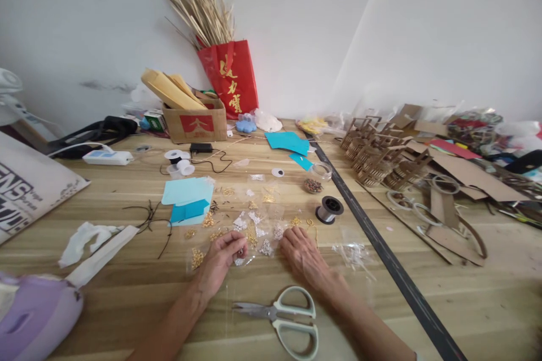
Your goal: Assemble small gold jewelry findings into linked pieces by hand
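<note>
My left hand (223,252) is closed, thumb and forefinger pinched over a small clear bag (242,262) with silvery bits; the tiny thing at the fingertips is too small to name. My right hand (298,245) rests on the table, fingers bent together and tips low beside a heap of pale beads (278,230); what they grip, if anything, is hidden. Between the hands lie silver beads (266,247) and gold findings (252,236). Gold rings (295,221) sit just beyond my right fingers. Nearer to me, scissors (275,311) lie with blades pointing left.
A wire spool (329,210) and a bag of brown beads (313,185) stand right of centre. Blue cards (188,200) lie left. A dark strip (381,259) crosses the table. Small wooden baskets (381,152) are far right; a cardboard box (195,123) and red bag (237,79) stand behind.
</note>
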`<state>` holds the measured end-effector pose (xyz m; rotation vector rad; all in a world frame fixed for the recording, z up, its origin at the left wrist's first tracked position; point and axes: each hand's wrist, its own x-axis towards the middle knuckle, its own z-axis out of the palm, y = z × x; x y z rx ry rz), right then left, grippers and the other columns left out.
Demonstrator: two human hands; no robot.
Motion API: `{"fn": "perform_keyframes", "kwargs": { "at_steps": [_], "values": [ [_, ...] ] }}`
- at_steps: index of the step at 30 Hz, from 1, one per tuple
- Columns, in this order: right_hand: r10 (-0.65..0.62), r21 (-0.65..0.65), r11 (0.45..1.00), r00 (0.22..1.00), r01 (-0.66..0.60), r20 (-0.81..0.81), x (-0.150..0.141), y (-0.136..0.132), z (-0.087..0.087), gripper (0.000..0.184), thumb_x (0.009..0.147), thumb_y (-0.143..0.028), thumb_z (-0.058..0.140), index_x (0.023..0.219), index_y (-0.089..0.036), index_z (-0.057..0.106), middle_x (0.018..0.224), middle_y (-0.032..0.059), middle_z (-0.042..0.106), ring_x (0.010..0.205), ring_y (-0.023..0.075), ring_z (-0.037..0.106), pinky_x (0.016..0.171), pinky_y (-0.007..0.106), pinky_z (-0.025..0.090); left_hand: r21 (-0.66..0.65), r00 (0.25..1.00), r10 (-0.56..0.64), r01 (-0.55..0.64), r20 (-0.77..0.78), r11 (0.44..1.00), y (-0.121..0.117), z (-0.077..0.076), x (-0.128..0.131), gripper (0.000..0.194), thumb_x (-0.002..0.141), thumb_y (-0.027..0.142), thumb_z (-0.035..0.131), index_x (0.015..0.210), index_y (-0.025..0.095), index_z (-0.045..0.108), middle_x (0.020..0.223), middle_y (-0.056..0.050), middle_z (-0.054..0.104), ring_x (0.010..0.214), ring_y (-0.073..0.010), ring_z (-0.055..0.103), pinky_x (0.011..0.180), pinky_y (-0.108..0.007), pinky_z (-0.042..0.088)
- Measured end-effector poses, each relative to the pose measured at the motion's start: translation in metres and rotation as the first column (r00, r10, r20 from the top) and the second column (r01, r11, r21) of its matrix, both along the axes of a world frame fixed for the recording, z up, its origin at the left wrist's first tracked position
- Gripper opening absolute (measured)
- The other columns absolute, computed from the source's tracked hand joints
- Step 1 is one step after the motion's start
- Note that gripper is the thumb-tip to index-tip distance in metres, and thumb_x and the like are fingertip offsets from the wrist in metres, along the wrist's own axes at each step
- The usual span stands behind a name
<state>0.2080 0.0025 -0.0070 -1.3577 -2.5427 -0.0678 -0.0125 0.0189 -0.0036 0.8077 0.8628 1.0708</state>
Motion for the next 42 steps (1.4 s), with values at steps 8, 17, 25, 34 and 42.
{"fn": "perform_keyframes", "kwargs": {
  "at_steps": [8, 17, 25, 34, 42],
  "values": [
    [-0.019, 0.001, 1.000, 0.984, 0.019, -0.175, -0.002, -0.011, 0.018, 0.016, 0.091, -0.008, 0.044, 0.088, -0.018, 0.056, 0.089, 0.0061, 0.058, 0.083, 0.0198, 0.050, 0.075, 0.032, 0.040, -0.025, 1.000, 0.013, -0.013, 0.000, 1.000, -0.002, 0.001, 0.001, 0.026, 0.059, 0.033, 0.080, 0.065, 0.014, 0.063, 0.056, 0.001, 0.060, 0.055, -0.0108, 0.051, 0.058, -0.024, 0.040],
    [0.097, -0.040, 0.993, 0.969, -0.109, -0.228, -0.024, -0.043, 0.023, 0.020, 0.092, -0.010, 0.034, 0.094, -0.019, 0.052, 0.077, 0.0035, 0.061, 0.060, 0.0164, 0.056, 0.053, 0.026, 0.037, 0.023, 0.997, -0.075, 0.075, -0.031, 0.997, -0.004, 0.005, 0.002, 0.024, 0.062, 0.033, 0.077, 0.064, 0.014, 0.063, 0.056, 0.000, 0.061, 0.056, -0.0120, 0.052, 0.058, -0.024, 0.038],
    [0.209, -0.041, 0.974, 0.953, -0.223, -0.218, -0.033, -0.053, 0.021, 0.020, 0.093, -0.013, 0.032, 0.086, -0.020, 0.050, 0.072, 0.0028, 0.060, 0.060, 0.0159, 0.055, 0.055, 0.026, 0.038, 0.017, 0.997, -0.071, 0.072, -0.043, 0.997, -0.004, 0.004, 0.002, 0.024, 0.061, 0.033, 0.078, 0.064, 0.014, 0.063, 0.056, -0.001, 0.061, 0.056, -0.0129, 0.053, 0.059, -0.025, 0.038],
    [0.009, -0.150, 0.985, 0.903, -0.082, -0.430, -0.031, -0.045, 0.018, 0.019, 0.090, -0.017, 0.038, 0.075, -0.021, 0.049, 0.060, -0.0010, 0.056, 0.050, 0.0123, 0.049, 0.050, 0.023, 0.034, 0.006, 0.994, -0.108, 0.108, 0.028, 0.994, -0.005, 0.002, 0.001, 0.022, 0.063, 0.031, 0.077, 0.065, 0.014, 0.064, 0.060, -0.001, 0.064, 0.058, -0.0122, 0.054, 0.060, -0.024, 0.039],
    [-0.190, -0.372, 0.926, 0.776, -0.062, -0.602, -0.030, -0.037, 0.014, 0.013, 0.089, -0.020, 0.043, 0.079, -0.020, 0.050, 0.053, -0.0063, 0.042, 0.045, 0.0090, 0.038, 0.044, 0.019, 0.028, -0.003, 0.976, -0.202, 0.203, 0.085, 0.979, -0.007, 0.011, 0.001, 0.016, 0.067, 0.026, 0.075, 0.071, 0.012, 0.069, 0.080, -0.008, 0.071, 0.064, -0.0131, 0.058, 0.064, -0.025, 0.042]
  ]
}}
